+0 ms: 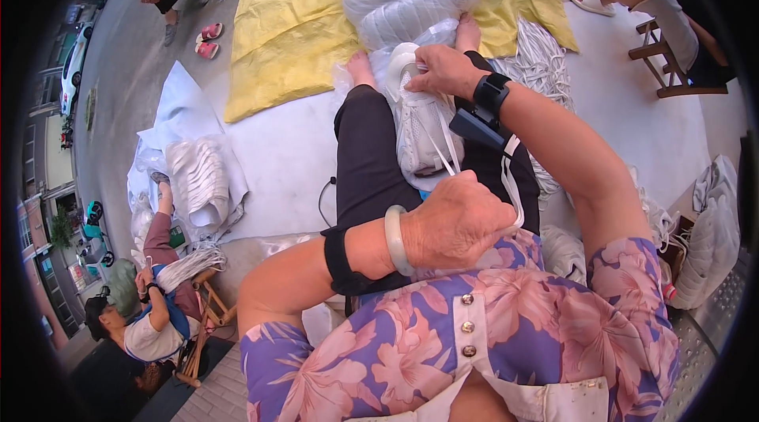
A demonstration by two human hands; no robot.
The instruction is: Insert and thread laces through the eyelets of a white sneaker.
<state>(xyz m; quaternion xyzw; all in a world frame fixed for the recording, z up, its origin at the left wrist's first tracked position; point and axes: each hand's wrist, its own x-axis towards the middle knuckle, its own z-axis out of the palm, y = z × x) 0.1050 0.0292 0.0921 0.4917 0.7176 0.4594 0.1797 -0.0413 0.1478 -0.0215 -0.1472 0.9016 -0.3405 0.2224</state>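
A white sports shoe [421, 133] lies lengthwise between my thighs. My right hand [449, 71] is closed at its far end, thumb and fingers gripping the upper there. A white shoelace [451, 155] runs taut from the shoe's near end up into my left hand [458, 220]. That hand is a closed fist in front of my chest, and a loose length of lace hangs beyond it by my right thigh. What lies inside the fist is hidden. Dark straps sit on both forearms, a pale bangle on the left wrist.
Plastic-wrapped white bundles [411, 7] lie beyond my feet on yellow sheeting [292, 35]. A heap of white laces [541, 66] is at the right. Another wrapped bundle [198, 181] stands left. Seated people are at left and upper right, one near a wooden stool [668, 66].
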